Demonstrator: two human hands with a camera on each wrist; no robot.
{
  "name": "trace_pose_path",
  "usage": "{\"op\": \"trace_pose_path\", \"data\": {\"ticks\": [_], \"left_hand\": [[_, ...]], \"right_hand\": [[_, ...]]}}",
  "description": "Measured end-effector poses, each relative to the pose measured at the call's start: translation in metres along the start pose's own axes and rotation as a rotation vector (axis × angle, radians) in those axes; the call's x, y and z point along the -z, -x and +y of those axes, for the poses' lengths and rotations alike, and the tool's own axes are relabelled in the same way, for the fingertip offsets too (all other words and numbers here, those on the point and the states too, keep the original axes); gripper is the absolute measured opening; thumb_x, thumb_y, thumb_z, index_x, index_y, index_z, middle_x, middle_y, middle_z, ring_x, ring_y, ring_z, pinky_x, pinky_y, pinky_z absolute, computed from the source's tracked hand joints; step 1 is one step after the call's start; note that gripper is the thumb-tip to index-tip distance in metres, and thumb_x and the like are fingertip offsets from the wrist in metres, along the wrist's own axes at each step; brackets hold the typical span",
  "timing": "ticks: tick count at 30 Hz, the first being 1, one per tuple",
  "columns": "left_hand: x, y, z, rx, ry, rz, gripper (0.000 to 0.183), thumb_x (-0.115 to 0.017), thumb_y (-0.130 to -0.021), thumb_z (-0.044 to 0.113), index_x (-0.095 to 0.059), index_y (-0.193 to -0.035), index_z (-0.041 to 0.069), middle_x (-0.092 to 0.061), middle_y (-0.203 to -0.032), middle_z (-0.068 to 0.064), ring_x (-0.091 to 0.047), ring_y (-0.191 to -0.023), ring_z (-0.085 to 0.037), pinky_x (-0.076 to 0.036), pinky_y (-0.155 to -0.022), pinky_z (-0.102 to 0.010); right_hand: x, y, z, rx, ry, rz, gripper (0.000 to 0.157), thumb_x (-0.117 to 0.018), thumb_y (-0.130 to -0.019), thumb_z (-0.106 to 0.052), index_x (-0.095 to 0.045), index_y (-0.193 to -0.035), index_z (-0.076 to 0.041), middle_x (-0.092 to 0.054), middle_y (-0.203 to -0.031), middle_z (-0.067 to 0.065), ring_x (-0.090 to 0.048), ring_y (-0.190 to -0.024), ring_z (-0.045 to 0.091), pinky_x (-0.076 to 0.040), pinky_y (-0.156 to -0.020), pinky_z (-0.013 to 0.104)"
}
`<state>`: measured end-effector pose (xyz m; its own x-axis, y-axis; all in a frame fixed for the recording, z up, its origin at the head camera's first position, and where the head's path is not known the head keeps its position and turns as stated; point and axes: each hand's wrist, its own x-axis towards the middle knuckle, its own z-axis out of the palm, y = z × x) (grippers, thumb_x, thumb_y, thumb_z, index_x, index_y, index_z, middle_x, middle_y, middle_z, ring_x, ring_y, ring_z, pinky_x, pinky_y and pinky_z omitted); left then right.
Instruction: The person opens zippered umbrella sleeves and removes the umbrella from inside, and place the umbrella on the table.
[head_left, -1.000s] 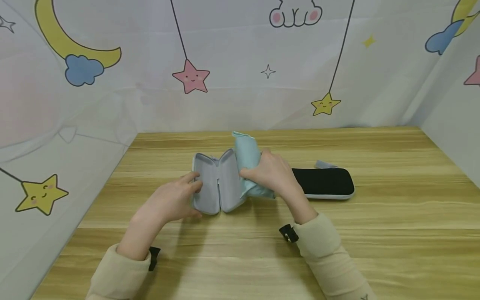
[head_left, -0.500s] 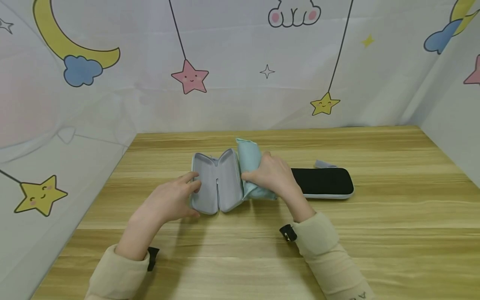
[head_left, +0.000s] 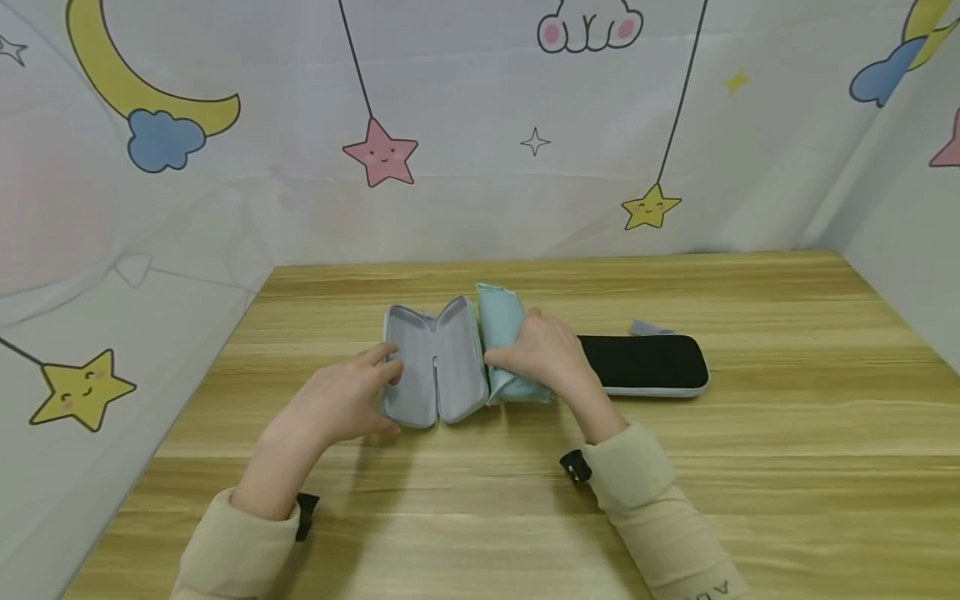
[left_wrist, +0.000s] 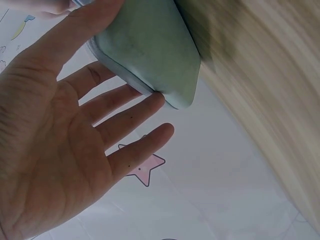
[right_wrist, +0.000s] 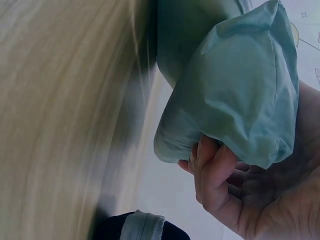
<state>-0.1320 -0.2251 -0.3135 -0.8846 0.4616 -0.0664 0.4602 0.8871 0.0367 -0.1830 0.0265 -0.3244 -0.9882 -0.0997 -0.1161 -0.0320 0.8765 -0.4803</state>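
Note:
A zip case [head_left: 461, 358], grey inside and pale green outside, stands spread open on the table. My left hand [head_left: 337, 400] holds its left half, fingertips over the rim. In the left wrist view the thumb lies along the green outer side of the case [left_wrist: 150, 50] and the fingers reach round the edge. My right hand [head_left: 543, 350] grips a light-blue fabric bundle [head_left: 501, 321] beside the case's right half. The right wrist view shows curled fingers under the soft, padded bundle [right_wrist: 235, 90]; whatever is inside it is hidden.
Right of my right hand lies a black case [head_left: 648, 362] with a pale lower edge, its left end hidden behind the hand. A small grey strap [head_left: 652, 328] shows behind it. A printed cloth backdrop [head_left: 480, 208] borders the wooden table [head_left: 787, 467].
The right hand has lowered the light-blue bundle slightly and shifted it a little right, toward the table. The left hand and the open case have stayed nearly still.

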Motion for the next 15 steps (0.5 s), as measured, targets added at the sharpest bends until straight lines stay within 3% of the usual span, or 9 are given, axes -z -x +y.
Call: {"op": "trace_pose_path", "data": {"ticks": [10,15], "left_hand": [[0.0024,-0.0003,0.0001,0.003,0.005,-0.008,0.052,-0.087,-0.067,0.034,-0.063,-0.107,0.010,-0.046,-0.144,-0.016,-0.063,-0.109,-0.035,-0.055,-0.079,-0.045],[0.0032,0.0002,0.0003,0.005,0.011,-0.011,0.052,-0.086,-0.067,0.034,-0.063,-0.106,0.010,-0.046,-0.145,-0.016,-0.062,-0.111,-0.036,-0.055,-0.080,-0.045]], "right_hand": [[-0.0076,-0.0008,0.0014,0.037,0.034,-0.003,0.050,-0.071,-0.072,-0.050,-0.056,-0.091,-0.006,-0.056,-0.079,0.007,-0.048,-0.061,0.018,-0.038,-0.046,0.027],[-0.0079,-0.0003,0.0022,0.042,0.045,0.001,0.047,-0.071,-0.073,-0.048,-0.056,-0.088,-0.007,-0.054,-0.079,0.007,-0.047,-0.060,0.018,-0.038,-0.046,0.027]]}}
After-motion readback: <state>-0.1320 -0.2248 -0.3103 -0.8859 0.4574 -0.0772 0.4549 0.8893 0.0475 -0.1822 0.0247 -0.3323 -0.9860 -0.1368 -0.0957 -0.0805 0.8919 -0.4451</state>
